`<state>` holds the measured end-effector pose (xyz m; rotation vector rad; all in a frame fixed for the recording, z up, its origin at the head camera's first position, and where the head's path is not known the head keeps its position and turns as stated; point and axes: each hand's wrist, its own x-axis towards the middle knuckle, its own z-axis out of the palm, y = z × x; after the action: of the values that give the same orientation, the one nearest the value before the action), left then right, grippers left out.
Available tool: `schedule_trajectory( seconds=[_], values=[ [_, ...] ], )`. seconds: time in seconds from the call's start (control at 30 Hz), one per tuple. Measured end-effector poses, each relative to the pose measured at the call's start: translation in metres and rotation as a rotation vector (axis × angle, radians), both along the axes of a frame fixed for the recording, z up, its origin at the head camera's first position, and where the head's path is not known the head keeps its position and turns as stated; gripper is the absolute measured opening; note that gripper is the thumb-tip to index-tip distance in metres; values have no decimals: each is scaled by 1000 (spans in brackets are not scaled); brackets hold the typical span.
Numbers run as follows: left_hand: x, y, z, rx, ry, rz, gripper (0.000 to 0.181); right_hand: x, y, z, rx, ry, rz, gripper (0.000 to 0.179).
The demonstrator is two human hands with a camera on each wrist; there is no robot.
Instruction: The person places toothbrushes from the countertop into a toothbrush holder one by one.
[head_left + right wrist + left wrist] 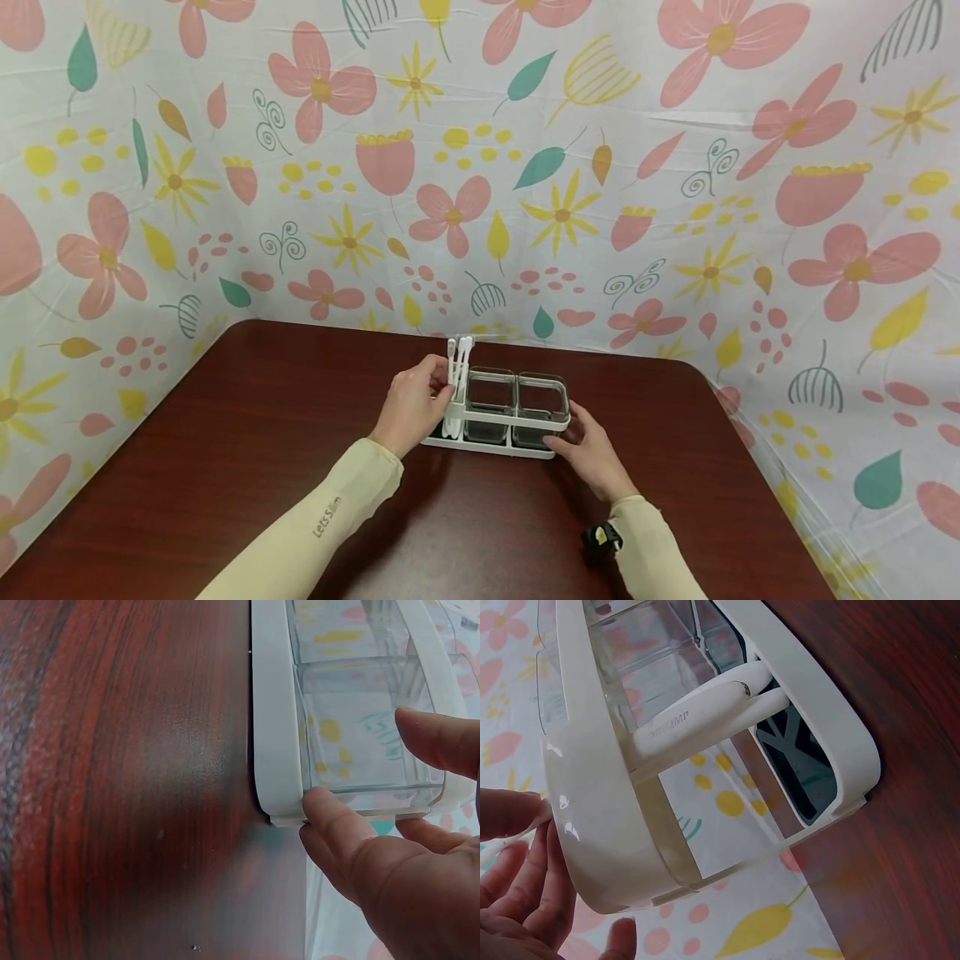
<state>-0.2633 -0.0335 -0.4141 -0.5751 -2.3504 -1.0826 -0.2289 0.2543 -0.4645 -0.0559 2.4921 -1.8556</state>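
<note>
A white toothbrush holder [495, 452] stands on the table, with two clear cups [491, 390] side by side in its frame. Two white toothbrushes [466, 350] are upright in its left slot; their handles [697, 712] pass down through the upper ring in the left wrist view. My left hand [412, 402] pinches another slim white toothbrush [451, 352] between thumb and fingers, close beside that ring. The lower part of this brush is hidden by hand and holder. At the opposite end, my right hand [592, 450] holds the holder, its fingertips [319, 801] at the lower rail's corner.
The dark red wooden table [300, 392] extends around the holder. Behind it and along the sides hangs a white flower-printed curtain [450, 167]. A black wrist device [600, 540] sits on the right sleeve.
</note>
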Motion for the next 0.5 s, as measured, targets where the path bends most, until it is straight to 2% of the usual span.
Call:
schedule_trajectory(
  seconds=[0.27,0.5],
  values=[
    [-2,2,-6,-90,73,58,22,0,0,0,-6,-7,3,76],
    [-2,4,-6,-116,43,75,20,-1,0,0,4,-8,-1,76]
  ],
)
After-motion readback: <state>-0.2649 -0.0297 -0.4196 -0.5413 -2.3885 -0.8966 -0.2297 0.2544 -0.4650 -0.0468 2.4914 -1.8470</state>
